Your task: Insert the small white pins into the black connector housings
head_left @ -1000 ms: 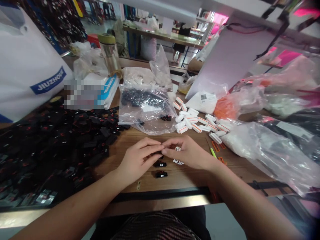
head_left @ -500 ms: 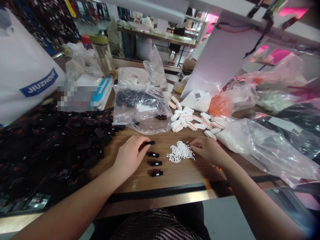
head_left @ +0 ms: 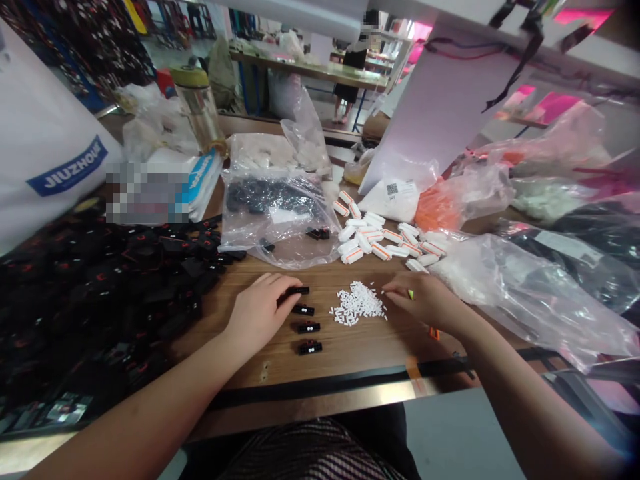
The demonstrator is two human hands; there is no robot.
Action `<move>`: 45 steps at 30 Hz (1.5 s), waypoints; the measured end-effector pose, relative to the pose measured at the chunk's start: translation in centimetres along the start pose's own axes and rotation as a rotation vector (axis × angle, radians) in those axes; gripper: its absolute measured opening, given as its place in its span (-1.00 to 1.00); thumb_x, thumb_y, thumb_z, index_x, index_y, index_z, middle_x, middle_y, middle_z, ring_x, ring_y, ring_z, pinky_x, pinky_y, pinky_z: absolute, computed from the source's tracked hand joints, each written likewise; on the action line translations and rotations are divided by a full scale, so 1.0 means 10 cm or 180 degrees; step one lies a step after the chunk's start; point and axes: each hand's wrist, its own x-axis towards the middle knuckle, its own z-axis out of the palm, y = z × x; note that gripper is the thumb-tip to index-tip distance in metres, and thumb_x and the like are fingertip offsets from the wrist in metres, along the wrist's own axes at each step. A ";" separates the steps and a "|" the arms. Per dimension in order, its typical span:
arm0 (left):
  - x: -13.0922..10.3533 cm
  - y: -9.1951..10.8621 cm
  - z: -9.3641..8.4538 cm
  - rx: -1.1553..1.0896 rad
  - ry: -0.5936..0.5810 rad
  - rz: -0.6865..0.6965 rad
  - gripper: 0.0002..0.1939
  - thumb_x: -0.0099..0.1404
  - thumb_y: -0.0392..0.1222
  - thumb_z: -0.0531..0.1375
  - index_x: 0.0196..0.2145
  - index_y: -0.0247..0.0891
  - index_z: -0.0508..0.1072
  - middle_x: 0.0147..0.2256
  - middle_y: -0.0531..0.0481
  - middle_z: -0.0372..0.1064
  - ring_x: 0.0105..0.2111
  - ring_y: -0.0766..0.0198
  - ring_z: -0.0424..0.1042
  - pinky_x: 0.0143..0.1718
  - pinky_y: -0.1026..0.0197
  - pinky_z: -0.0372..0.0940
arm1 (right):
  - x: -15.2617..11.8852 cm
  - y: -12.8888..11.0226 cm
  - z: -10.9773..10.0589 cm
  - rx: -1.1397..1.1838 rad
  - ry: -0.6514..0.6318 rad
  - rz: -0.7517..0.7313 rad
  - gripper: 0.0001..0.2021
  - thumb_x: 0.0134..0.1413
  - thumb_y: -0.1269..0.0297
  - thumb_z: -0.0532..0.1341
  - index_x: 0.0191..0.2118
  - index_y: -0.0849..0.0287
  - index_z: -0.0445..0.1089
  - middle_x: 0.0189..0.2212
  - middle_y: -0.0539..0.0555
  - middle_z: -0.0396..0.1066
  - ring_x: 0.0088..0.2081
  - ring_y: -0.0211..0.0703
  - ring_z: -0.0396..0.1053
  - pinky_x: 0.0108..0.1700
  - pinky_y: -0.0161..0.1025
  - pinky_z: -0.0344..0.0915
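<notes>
My left hand [head_left: 257, 312] rests on the wooden table [head_left: 350, 347] and pinches a small black plastic part [head_left: 296, 291] by its fingertips. Three more black parts [head_left: 307, 328] lie in a short column just below it. To their right is a little pile of tiny white pins [head_left: 356, 305]. My right hand [head_left: 427, 299] lies palm down at the pile's right edge, fingertips touching the pins. A green tool tip [head_left: 411, 293] shows at its fingers; whether the hand grips anything is unclear.
A big heap of black parts [head_left: 100, 287] covers the left. Behind are a clear bag of black parts [head_left: 280, 213], white-and-orange pieces [head_left: 380, 240], an orange-filled bag [head_left: 440, 210] and a bottle [head_left: 200, 110]. Large clear bags [head_left: 525, 287] crowd the right. A person [head_left: 355, 67] stands far back.
My hands were together over one part; they have since separated. The left now holds a black part at the column's top, the right went to the uncovered white pin pile.
</notes>
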 end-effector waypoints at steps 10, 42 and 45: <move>-0.01 0.02 -0.01 0.0026 -0.0050 -0.0200 -0.82 0.33 -0.25 0.25 -0.10 -0.12 0.49 -0.26 0.04 0.51 -0.20 0.13 0.46 -0.21 0.11 0.33 | -0.02 -0.10 0.13 0.0019 0.0282 0.0456 -0.70 0.17 0.24 0.14 -0.52 0.14 0.50 -0.49 0.07 0.53 -0.44 -0.13 0.41 -0.35 -0.22 0.21; -0.03 0.04 0.00 -0.1597 0.0579 0.0022 -0.82 0.31 -0.42 0.23 -0.17 -0.20 0.49 -0.27 0.06 0.36 -0.36 0.37 0.43 -0.38 0.34 0.37 | 0.61 -1.19 0.43 0.0938 0.1033 -0.1065 -0.88 0.24 0.35 0.18 -0.31 0.13 0.45 -0.32 0.05 0.44 -0.22 -0.11 0.34 -0.09 -0.08 0.25; -0.03 0.03 0.00 -0.1592 0.0602 0.0055 -0.80 0.29 -0.43 0.24 -0.17 -0.20 0.50 -0.28 0.06 0.36 -0.36 0.37 0.44 -0.37 0.34 0.38 | 0.60 -1.20 0.43 0.0803 0.1025 -0.1109 -0.85 0.26 0.35 0.17 -0.30 0.14 0.48 -0.31 0.07 0.47 -0.22 -0.10 0.35 -0.11 -0.07 0.24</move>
